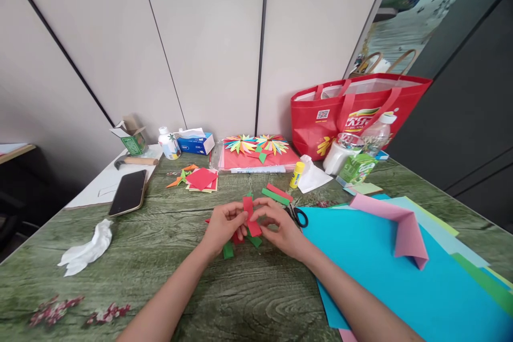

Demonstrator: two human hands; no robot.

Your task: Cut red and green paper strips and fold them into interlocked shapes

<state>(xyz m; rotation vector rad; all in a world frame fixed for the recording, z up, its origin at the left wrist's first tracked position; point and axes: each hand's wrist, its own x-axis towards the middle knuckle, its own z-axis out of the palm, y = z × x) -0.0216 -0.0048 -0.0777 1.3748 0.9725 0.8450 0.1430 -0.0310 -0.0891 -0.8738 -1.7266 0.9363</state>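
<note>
My left hand (225,225) pinches a red paper strip (251,216) between thumb and fingers, over the middle of the table. On the strip's other side, my right hand (278,227) has its thumb and fingers curled at the strip's edge; whether it grips or only touches is hard to see. Red and green paper pieces (228,250) lie under and around both hands, partly hidden. Just beyond the right hand are a green strip (276,196) and a red strip (279,190), beside black-handled scissors (298,217) that are partly covered.
Blue paper sheets (360,256) with a folded pink piece (401,219) spread at the right. A yellow glue stick (297,175) stands near a red bag (332,117). To the left lie a phone (128,192), a hammer (136,161) and a crumpled tissue (88,248).
</note>
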